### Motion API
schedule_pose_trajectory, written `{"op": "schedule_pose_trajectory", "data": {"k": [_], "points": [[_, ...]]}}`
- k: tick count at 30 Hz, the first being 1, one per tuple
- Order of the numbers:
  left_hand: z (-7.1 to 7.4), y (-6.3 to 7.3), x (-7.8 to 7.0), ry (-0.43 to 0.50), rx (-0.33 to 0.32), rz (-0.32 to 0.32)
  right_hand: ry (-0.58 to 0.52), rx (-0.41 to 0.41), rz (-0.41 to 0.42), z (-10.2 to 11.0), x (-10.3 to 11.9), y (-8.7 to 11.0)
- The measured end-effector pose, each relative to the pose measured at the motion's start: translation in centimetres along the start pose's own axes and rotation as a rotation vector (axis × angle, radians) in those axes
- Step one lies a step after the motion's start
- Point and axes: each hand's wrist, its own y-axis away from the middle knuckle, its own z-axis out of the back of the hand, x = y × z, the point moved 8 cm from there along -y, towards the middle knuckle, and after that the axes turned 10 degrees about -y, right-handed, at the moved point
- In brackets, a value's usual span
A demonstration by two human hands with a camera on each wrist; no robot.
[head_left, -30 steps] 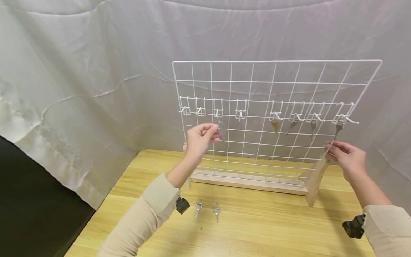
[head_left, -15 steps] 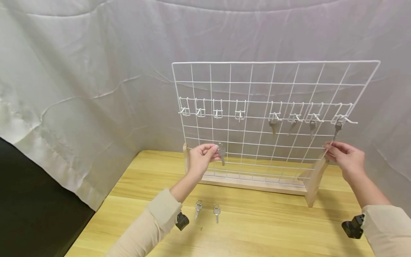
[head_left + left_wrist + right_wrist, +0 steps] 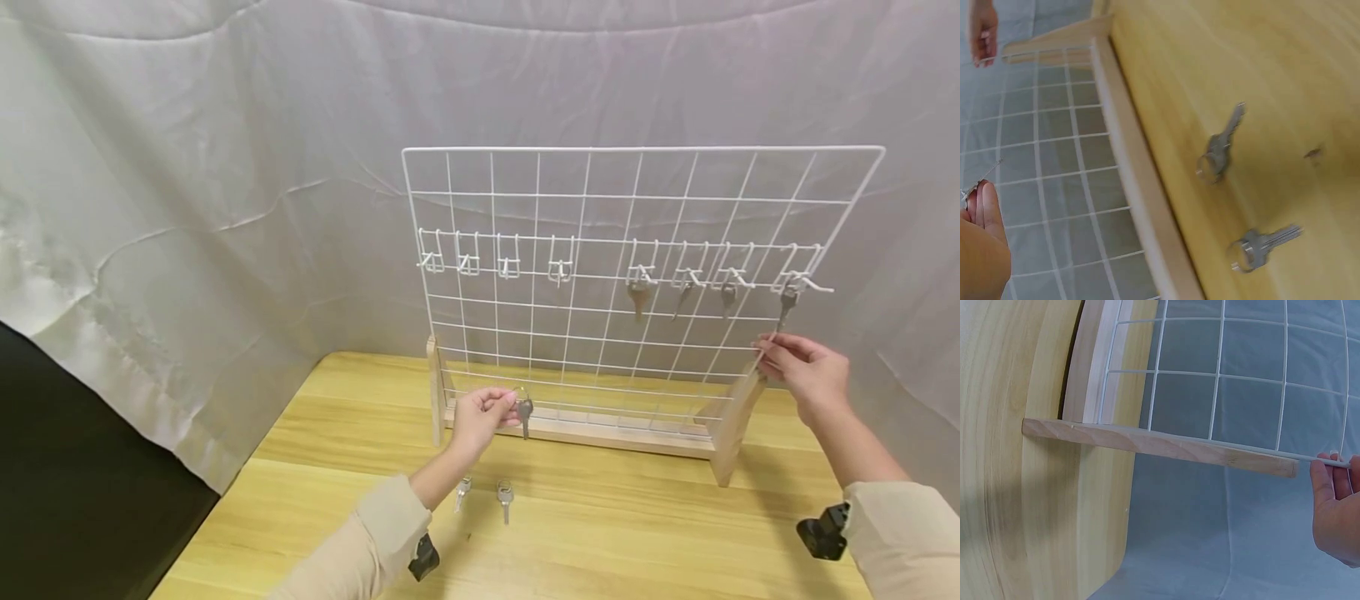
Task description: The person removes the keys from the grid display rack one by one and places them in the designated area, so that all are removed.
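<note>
The left hand (image 3: 483, 418) pinches a small silver-grey metal key (image 3: 526, 408) by the thin wire ring at its top, thumb against fingers. The key hangs just beside the fingertips, its broad, rounded head uppermost and its slim blade pointing down; it looks darker than the 2 lying on the table, and its teeth are too small to make out. From the head view it is in front of the low part of a white wire grid panel (image 3: 637, 150), its blade overlapping the pale wooden base bar (image 3: 622, 437).

The right hand (image 3: 810, 379) grips the right edge wire of that panel between thumb and fingers, near the top of the pale wooden side support (image 3: 1160, 445).

On the yellow wood-grain table (image 3: 637, 525), 2 silver metal keys with wire rings (image 3: 1218, 153) lie near each other, apart, with a tiny dark speck (image 3: 1314, 152) nearby. Across the panel are 8 white wire hooks (image 3: 561, 270); keys (image 3: 638, 298) hang from the 4 on the right, the leftmost tinted yellowish brown.
</note>
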Motion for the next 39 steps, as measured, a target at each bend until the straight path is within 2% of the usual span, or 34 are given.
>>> {"op": "schedule_pose_trajectory", "data": {"k": [7, 13, 20, 27, 34, 39], "points": [[-1.8, 1.3, 2.6, -0.017, 0.104, 0.017, 0.013, -0.009, -0.003, 0.0, 0.0, 0.1], [-3.2, 2.5, 4.7, -0.03, 0.159, 0.055, -0.002, 0.012, -0.005, -0.4, 0.0, 0.0], [-4.3, 3.0, 7.4, -0.045, 0.149, 0.105, -0.005, -0.003, 0.005, -0.5, 0.1, -0.1], [-4.8, 3.8, 10.1, -0.087, 0.17, 0.17, -0.009, -0.007, 0.003, -0.3, 0.0, 0.1], [-5.1, 4.2, 11.5, -0.162, 0.167, 0.202, -0.027, -0.003, 0.018, -0.1, 0.0, 0.1], [-5.2, 4.4, 11.7, -0.208, 0.172, 0.226, -0.031, -0.013, 0.005, 0.0, -0.1, 0.2]]}}
